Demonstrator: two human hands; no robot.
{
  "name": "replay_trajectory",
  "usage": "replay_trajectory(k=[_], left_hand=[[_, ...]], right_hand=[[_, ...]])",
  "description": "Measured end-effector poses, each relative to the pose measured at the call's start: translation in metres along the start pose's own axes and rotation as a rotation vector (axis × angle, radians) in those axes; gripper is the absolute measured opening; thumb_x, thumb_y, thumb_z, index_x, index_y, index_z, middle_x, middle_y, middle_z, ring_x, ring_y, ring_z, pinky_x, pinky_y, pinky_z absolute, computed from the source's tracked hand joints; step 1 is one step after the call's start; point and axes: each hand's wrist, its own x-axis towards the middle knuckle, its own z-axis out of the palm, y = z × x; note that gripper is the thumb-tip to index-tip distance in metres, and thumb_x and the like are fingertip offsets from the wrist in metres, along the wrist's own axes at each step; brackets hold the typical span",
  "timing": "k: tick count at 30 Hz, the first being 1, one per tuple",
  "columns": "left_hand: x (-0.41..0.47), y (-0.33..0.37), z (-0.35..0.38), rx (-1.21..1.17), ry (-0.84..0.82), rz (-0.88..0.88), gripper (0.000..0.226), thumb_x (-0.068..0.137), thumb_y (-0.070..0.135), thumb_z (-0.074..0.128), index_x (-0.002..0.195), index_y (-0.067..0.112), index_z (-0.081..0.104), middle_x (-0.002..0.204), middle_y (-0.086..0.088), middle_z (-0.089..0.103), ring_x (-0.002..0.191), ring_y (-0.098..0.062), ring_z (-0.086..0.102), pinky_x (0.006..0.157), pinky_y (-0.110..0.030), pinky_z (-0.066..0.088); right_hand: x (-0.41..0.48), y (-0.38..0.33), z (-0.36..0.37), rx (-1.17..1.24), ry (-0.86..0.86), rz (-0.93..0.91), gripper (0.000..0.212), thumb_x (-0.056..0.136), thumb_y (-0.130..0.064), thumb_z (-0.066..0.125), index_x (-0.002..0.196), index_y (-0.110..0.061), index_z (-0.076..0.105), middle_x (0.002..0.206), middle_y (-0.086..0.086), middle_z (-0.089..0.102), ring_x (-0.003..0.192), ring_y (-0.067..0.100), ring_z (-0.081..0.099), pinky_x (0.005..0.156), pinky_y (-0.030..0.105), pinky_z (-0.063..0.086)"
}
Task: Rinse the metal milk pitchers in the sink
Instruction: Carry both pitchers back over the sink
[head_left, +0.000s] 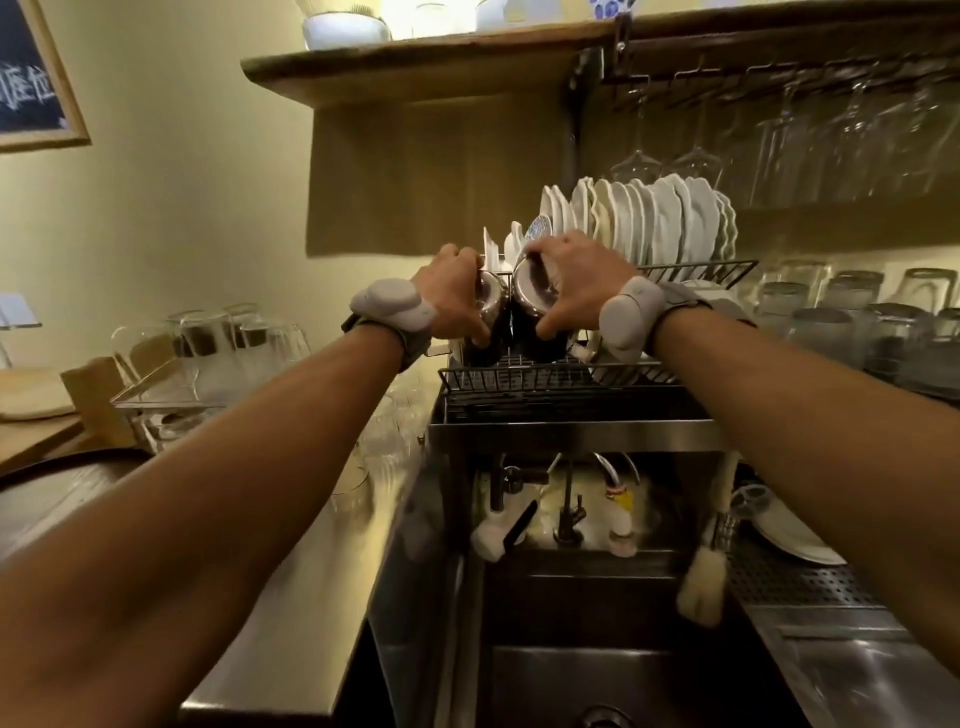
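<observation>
Above sink (597, 675), rack (545, 382) — both hands grip upturned pitchers (535, 312).

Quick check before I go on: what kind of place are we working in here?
Probably a cafe or bar back counter: stemmed glasses hang under a wooden shelf, a dish rack of white plates stands over a steel sink, and tumblers are stacked alongside.

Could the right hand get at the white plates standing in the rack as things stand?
Probably not right away: the right hand is wrapped around a metal pitcher. The white plates stand just behind it, with nothing between.
</observation>
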Motion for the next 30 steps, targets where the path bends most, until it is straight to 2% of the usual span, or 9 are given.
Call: replay_trajectory(k=[4, 7, 9, 12, 19, 22, 24, 27, 30], left_hand=[[0.004, -0.010, 0.013, -0.006, -0.014, 0.011, 0.075, 0.049, 0.027, 0.090, 0.112, 0.013, 0.053, 0.117, -0.007, 0.046, 0.094, -0.024, 0.053, 0.083, -0.036, 0.054], [0.009, -0.015, 0.026, -0.023, -0.026, 0.026, 0.073, 0.050, 0.030, 0.090, 0.112, 0.014, 0.053, 0.115, -0.006, 0.044, 0.091, -0.022, 0.052, 0.076, -0.027, 0.047], [0.010, -0.020, 0.035, -0.034, -0.034, 0.020, 0.074, 0.051, 0.033, 0.089, 0.113, 0.013, 0.052, 0.119, -0.008, 0.044, 0.092, -0.021, 0.051, 0.078, -0.027, 0.046], [0.010, -0.026, 0.046, -0.075, -0.026, -0.018, 0.078, 0.053, 0.039, 0.088, 0.116, 0.012, 0.052, 0.124, -0.010, 0.044, 0.098, -0.024, 0.052, 0.084, -0.030, 0.048], [0.014, -0.035, 0.062, -0.110, -0.031, -0.065, 0.083, 0.054, 0.048, 0.085, 0.121, 0.014, 0.049, 0.125, -0.010, 0.044, 0.097, -0.019, 0.048, 0.084, -0.026, 0.043], [0.016, -0.032, 0.066, -0.099, -0.066, -0.064, 0.080, 0.058, 0.051, 0.083, 0.120, 0.013, 0.050, 0.125, -0.012, 0.044, 0.103, -0.026, 0.052, 0.089, -0.034, 0.046], [0.018, -0.028, 0.065, -0.117, -0.085, -0.046, 0.077, 0.061, 0.052, 0.080, 0.120, 0.014, 0.051, 0.124, -0.012, 0.047, 0.105, -0.028, 0.052, 0.088, -0.034, 0.044], [0.019, -0.023, 0.064, -0.168, -0.091, -0.025, 0.080, 0.065, 0.045, 0.081, 0.131, 0.015, 0.046, 0.125, -0.013, 0.052, 0.110, -0.028, 0.051, 0.085, -0.029, 0.038], [0.015, -0.022, 0.064, -0.171, -0.081, -0.032, 0.087, 0.068, 0.038, 0.081, 0.139, 0.011, 0.038, 0.136, -0.013, 0.050, 0.122, -0.029, 0.048, 0.094, -0.030, 0.038]], right_hand=[[0.001, 0.003, 0.009, 0.048, -0.051, 0.001, 0.100, 0.054, -0.022, 0.087, 0.139, -0.019, 0.035, 0.130, 0.006, 0.045, 0.115, 0.026, 0.048, 0.089, 0.032, 0.044], [0.001, 0.006, 0.014, 0.045, -0.060, -0.012, 0.096, 0.053, -0.019, 0.088, 0.136, -0.015, 0.040, 0.133, 0.007, 0.039, 0.115, 0.026, 0.048, 0.090, 0.033, 0.047], [0.001, 0.009, 0.020, 0.041, -0.044, -0.013, 0.086, 0.054, -0.020, 0.089, 0.128, -0.013, 0.047, 0.135, 0.007, 0.035, 0.116, 0.026, 0.048, 0.094, 0.033, 0.048], [0.000, 0.013, 0.033, 0.050, 0.009, -0.015, 0.068, 0.055, -0.022, 0.089, 0.114, -0.013, 0.056, 0.135, 0.007, 0.029, 0.118, 0.028, 0.047, 0.098, 0.027, 0.041], [-0.008, 0.021, 0.061, 0.004, 0.081, -0.090, 0.041, 0.066, -0.030, 0.084, 0.095, -0.010, 0.063, 0.155, 0.006, 0.009, 0.126, 0.031, 0.045, 0.101, 0.035, 0.039], [-0.009, 0.024, 0.061, 0.013, 0.102, -0.115, 0.026, 0.073, -0.036, 0.078, 0.081, -0.016, 0.064, 0.158, 0.001, 0.008, 0.134, 0.026, 0.038, 0.103, 0.036, 0.037], [-0.009, 0.024, 0.059, 0.008, 0.103, -0.100, 0.022, 0.075, -0.038, 0.075, 0.073, -0.020, 0.063, 0.159, -0.002, 0.010, 0.134, 0.023, 0.039, 0.101, 0.036, 0.039], [-0.012, 0.024, 0.056, 0.016, 0.105, -0.076, 0.022, 0.075, -0.040, 0.074, 0.076, -0.019, 0.067, 0.159, -0.002, 0.013, 0.133, 0.023, 0.041, 0.100, 0.036, 0.039], [-0.013, 0.025, 0.055, 0.024, 0.115, -0.070, 0.021, 0.076, -0.040, 0.072, 0.084, -0.021, 0.070, 0.158, -0.001, 0.015, 0.132, 0.025, 0.041, 0.099, 0.038, 0.040]])
